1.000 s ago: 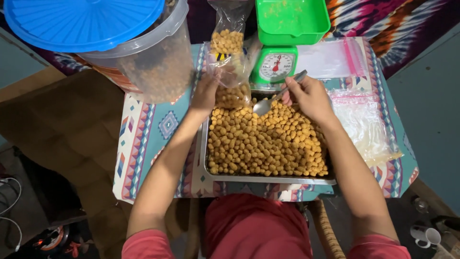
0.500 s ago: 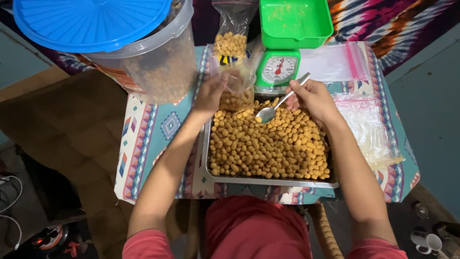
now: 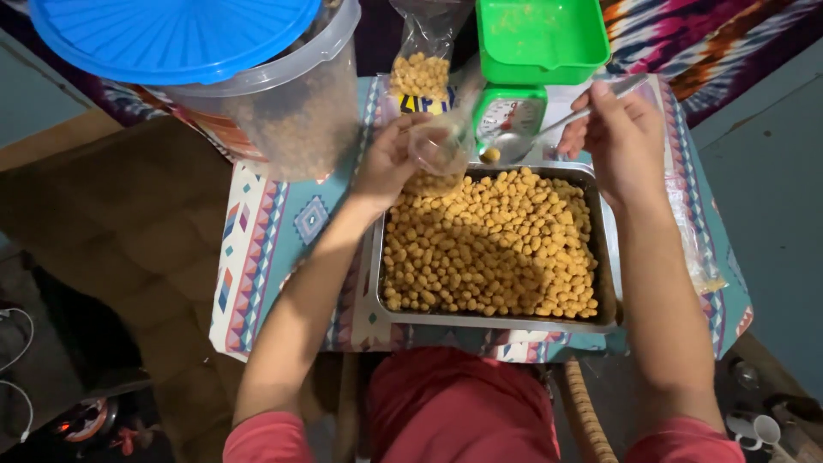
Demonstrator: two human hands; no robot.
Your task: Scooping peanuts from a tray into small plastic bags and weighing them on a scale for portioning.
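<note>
A metal tray [image 3: 607, 257] full of small golden round snacks [image 3: 489, 244] lies on a patterned table before me. My left hand [image 3: 386, 159] holds a clear plastic bag [image 3: 437, 146] open at the tray's far left corner; some snacks sit in its bottom. My right hand [image 3: 621, 129] grips a metal spoon [image 3: 531, 137] whose bowl, carrying a few snacks, hovers right beside the bag's mouth. A green kitchen scale [image 3: 510, 107] with a green bowl [image 3: 540, 39] on top stands just behind the spoon.
A large clear tub [image 3: 291, 120] with a blue lid [image 3: 171, 34] stands at the back left. A filled snack bag [image 3: 420, 73] stands next to the scale. Empty plastic bags [image 3: 694, 249] lie at the tray's right. The table edges drop to the floor on both sides.
The spoon rose from the snacks in the tray and moved left to the bag's mouth. My left hand lifted the bag slightly and tilted its opening toward the spoon.
</note>
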